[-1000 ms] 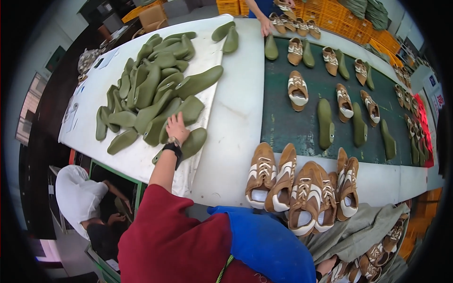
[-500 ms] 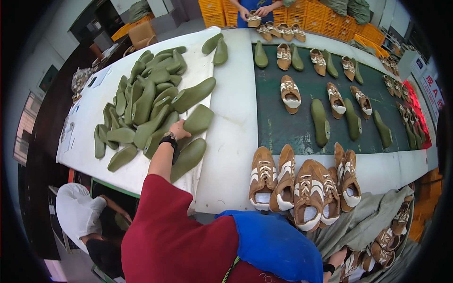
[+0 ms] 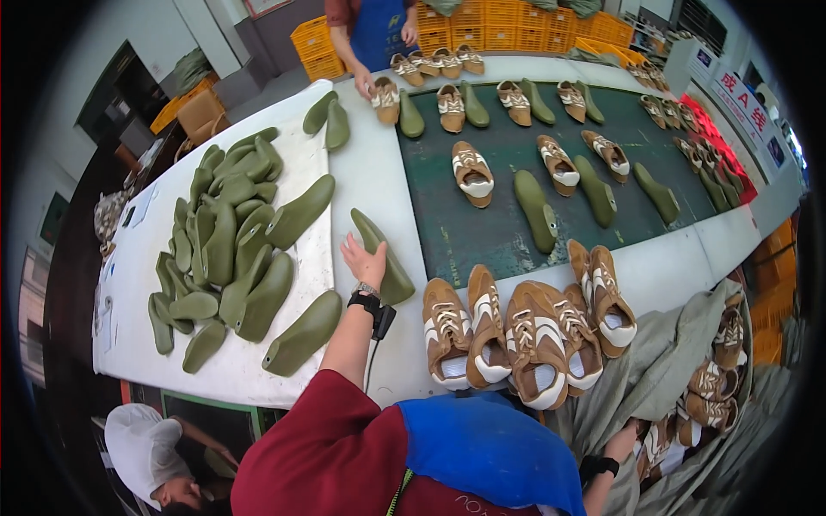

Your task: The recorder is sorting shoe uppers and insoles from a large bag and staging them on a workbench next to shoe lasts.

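My left hand (image 3: 365, 263) is stretched over the white tabletop with its fingers spread. Right against it lies a green shoe last (image 3: 389, 265), which the thumb overlaps; no grip on it shows. To the left, several more green shoe lasts (image 3: 215, 232) are heaped on a white cloth. At the lower right, my right hand (image 3: 621, 440) reaches down beside a grey cloth (image 3: 632, 361), next to brown-and-white sneakers (image 3: 658, 447) in a cloth-lined container. Its fingertips are hidden, so its hold cannot be told.
Several brown sneakers (image 3: 540, 335) stand along the near table edge. Sneakers and lasts lie in rows on a dark green belt (image 3: 447, 249). Across the table, a co-worker's hand (image 3: 365, 83) touches a sneaker (image 3: 385, 101). A person in white (image 3: 146, 451) bends at the lower left. Yellow crates (image 3: 508, 30) stand behind.
My left hand and a last have moved right from the heap onto the bare white strip; the fingers are now spread. The co-worker has shifted left and set a sneaker down.
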The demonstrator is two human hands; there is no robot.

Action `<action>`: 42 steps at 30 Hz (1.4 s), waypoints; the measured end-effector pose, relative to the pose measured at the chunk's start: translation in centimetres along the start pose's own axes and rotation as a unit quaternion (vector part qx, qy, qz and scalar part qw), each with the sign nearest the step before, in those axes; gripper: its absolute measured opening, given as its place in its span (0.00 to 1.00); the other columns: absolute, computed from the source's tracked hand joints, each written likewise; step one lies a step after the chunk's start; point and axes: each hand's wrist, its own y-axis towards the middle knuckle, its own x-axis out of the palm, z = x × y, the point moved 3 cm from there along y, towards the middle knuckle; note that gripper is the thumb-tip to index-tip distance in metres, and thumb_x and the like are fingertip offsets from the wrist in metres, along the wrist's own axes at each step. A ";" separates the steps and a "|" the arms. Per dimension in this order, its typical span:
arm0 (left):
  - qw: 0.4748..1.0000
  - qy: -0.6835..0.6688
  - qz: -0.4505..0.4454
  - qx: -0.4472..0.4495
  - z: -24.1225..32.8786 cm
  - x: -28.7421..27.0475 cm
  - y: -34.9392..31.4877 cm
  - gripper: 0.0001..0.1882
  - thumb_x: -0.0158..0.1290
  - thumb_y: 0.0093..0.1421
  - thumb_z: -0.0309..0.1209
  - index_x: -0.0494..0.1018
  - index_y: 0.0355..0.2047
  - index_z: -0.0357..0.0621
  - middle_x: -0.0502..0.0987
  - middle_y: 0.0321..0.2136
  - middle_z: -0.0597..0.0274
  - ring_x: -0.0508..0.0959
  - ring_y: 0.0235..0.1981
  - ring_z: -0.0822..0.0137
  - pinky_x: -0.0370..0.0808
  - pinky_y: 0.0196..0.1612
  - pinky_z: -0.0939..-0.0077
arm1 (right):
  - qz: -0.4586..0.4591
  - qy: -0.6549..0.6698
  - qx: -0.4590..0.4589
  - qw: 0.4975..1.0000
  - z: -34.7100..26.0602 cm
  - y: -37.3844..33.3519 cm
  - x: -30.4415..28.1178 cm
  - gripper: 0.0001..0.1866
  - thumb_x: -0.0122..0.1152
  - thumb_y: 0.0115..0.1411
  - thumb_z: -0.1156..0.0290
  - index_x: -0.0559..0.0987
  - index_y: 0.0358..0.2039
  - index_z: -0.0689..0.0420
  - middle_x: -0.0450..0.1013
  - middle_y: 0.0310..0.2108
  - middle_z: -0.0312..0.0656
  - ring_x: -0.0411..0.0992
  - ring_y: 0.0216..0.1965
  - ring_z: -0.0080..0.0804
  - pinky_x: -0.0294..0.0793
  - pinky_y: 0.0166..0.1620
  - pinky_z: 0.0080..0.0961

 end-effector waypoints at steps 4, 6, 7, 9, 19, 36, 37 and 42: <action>0.954 -0.086 -0.266 -0.107 1.7 1.6 -0.2 0.43 0.52 0.49 0.56 0.48 0.61 0.59 0.63 0.52 0.43 0.64 0.53 0.44 0.60 0.53 0.49 | 0.013 0.008 -0.005 1.000 0.0 0.2 0.1 0.17 0.37 0.59 0.69 0.73 0.42 0.62 0.72 0.40 0.54 0.69 0.41 0.53 0.66 0.41 0.39; 0.911 0.177 -0.368 -0.060 5.5 1.6 0.1 0.47 0.47 0.48 0.64 0.42 0.63 0.62 0.67 0.50 0.47 0.68 0.50 0.46 0.63 0.51 0.51 | 0.010 0.002 0.015 1.000 0.7 0.3 0.4 0.17 0.38 0.59 0.68 0.73 0.43 0.62 0.72 0.40 0.54 0.69 0.42 0.54 0.66 0.41 0.40; 0.892 0.210 -0.400 -0.029 6.6 2.0 0.5 0.49 0.43 0.47 0.68 0.39 0.64 0.63 0.64 0.52 0.47 0.67 0.51 0.47 0.65 0.49 0.53 | 0.018 -0.001 0.013 1.000 0.9 0.4 0.4 0.17 0.40 0.59 0.68 0.73 0.42 0.62 0.71 0.39 0.55 0.69 0.41 0.54 0.66 0.41 0.40; 0.879 0.241 -0.412 0.015 8.6 3.3 1.0 0.49 0.44 0.47 0.67 0.39 0.64 0.63 0.63 0.53 0.47 0.67 0.51 0.47 0.66 0.49 0.53 | 0.024 -0.004 0.012 1.000 0.8 0.4 0.3 0.16 0.41 0.59 0.68 0.73 0.41 0.62 0.71 0.38 0.55 0.68 0.41 0.55 0.66 0.41 0.41; 0.809 0.210 -0.513 0.193 12.9 7.3 -1.5 0.43 0.60 0.42 0.50 0.58 0.56 0.46 0.76 0.37 0.46 0.76 0.40 0.51 0.72 0.46 0.65 | 0.029 -0.011 0.021 0.999 0.7 1.4 1.2 0.13 0.45 0.58 0.70 0.72 0.40 0.62 0.71 0.37 0.55 0.68 0.39 0.55 0.66 0.40 0.42; 0.819 0.205 -0.504 0.183 13.9 16.6 -2.2 0.30 0.43 0.56 0.47 0.64 0.43 0.27 0.71 0.42 0.33 0.71 0.46 0.42 0.67 0.50 0.57 | 0.018 -0.021 0.042 0.999 -1.3 4.6 0.7 0.12 0.52 0.55 0.63 0.76 0.31 0.58 0.73 0.29 0.52 0.70 0.35 0.51 0.69 0.38 0.43; 0.803 0.200 -0.517 0.220 14.1 16.3 -2.4 0.32 0.45 0.55 0.49 0.64 0.43 0.26 0.70 0.42 0.32 0.70 0.47 0.42 0.67 0.50 0.58 | 0.031 0.022 0.035 0.999 -1.4 4.7 0.0 0.11 0.53 0.54 0.64 0.75 0.32 0.59 0.72 0.30 0.53 0.70 0.35 0.52 0.69 0.38 0.42; 0.799 0.062 -0.591 0.095 17.6 9.7 -4.9 0.33 0.53 0.54 0.38 0.57 0.57 0.39 0.76 0.25 0.49 0.77 0.22 0.67 0.74 0.24 0.76 | 0.215 0.133 0.022 0.967 1.6 7.8 -4.2 0.08 0.51 0.55 0.70 0.75 0.33 0.58 0.72 0.31 0.48 0.71 0.34 0.48 0.70 0.37 0.37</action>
